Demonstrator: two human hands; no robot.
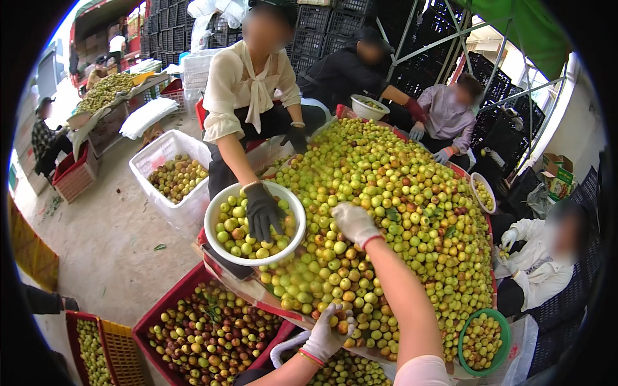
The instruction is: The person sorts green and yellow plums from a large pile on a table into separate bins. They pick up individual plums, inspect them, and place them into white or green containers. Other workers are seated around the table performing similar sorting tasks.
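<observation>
A wide heap of green and reddish jujubes (415,212) covers the table before me. My left hand (324,335), in a white knit glove with a red cuff, is cupped around several brownish jujubes (342,325) at the heap's near edge. Stretched out over the middle of the heap is my right hand (355,223), gloved alike and slightly blurred. Its fingers point down and left at the fruit; whether they grip any is hidden. Left of it, a co-worker's dark-gloved hand (263,212) reaches into a white bowl (212,236) of jujubes.
A red crate (157,299) of darker jujubes stands at lower left, near a white crate (140,166). Below my left hand is another container of fruit. A green basin (504,337) sits at the right edge. Several co-workers surround the table; black crates (314,24) are stacked behind.
</observation>
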